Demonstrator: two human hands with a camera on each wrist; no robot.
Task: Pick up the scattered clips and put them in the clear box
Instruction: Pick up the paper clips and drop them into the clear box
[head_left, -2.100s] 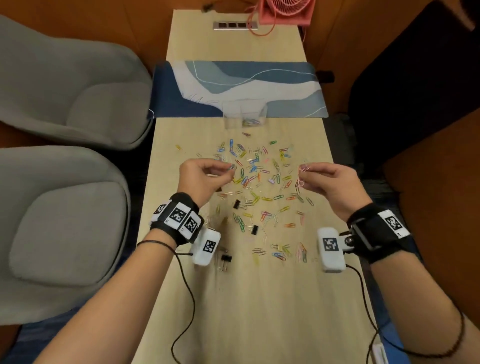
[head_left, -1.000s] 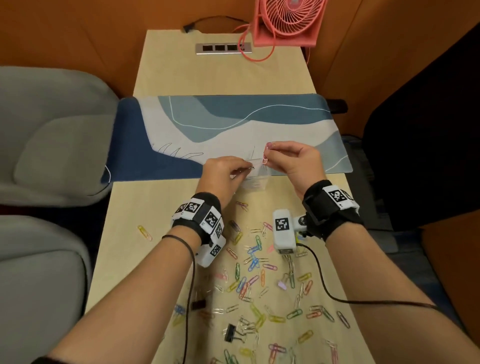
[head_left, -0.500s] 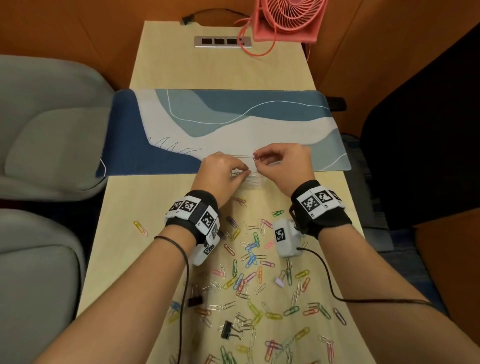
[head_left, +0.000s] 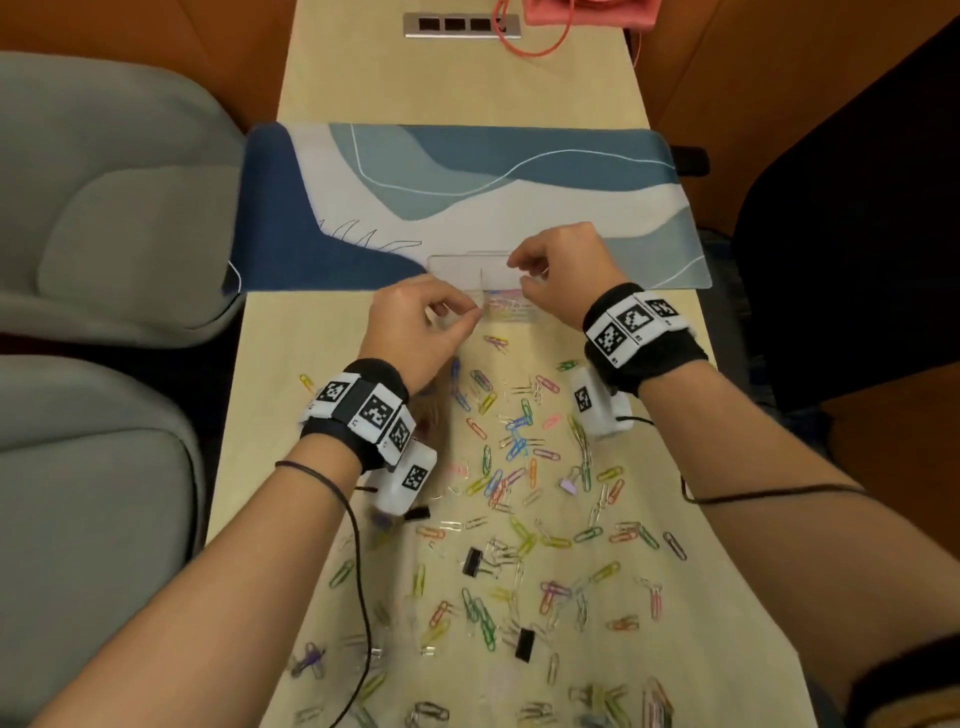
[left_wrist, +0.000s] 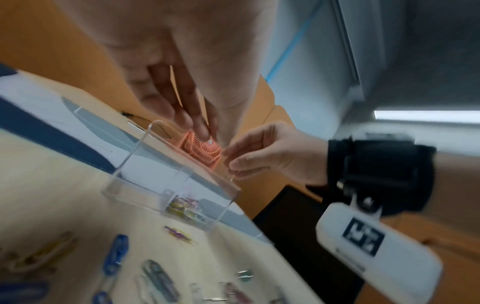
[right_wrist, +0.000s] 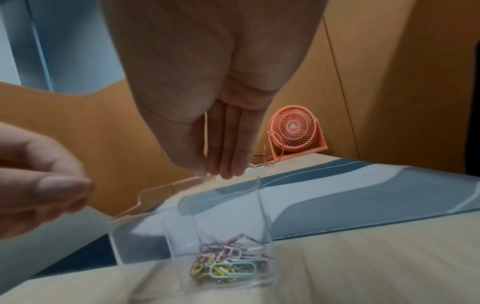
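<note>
The clear box (head_left: 457, 267) stands at the desk mat's near edge; its right compartment holds a small pile of coloured clips (right_wrist: 226, 265), a pink one on top. My left hand (head_left: 475, 313) hovers at the box's near rim, thumb and forefinger pinched together, seemingly on a thin silver clip that is hard to make out. My right hand (head_left: 518, 273) hangs over the right compartment with relaxed fingers (right_wrist: 228, 152) and nothing in them. Many coloured paper clips (head_left: 519, 447) and black binder clips (head_left: 472, 561) lie scattered on the table nearer me.
A blue and white desk mat (head_left: 467, 182) crosses the table behind the box. Farther back are a socket strip (head_left: 462, 25) and a pink fan (right_wrist: 293, 127). Grey chairs (head_left: 104, 208) stand left, a black chair (head_left: 857, 234) right. Wrist camera cables trail over the clips.
The pink clip that my right hand pinched over the box is gone from its fingers and lies on the pile. Both hands have stayed above the box.
</note>
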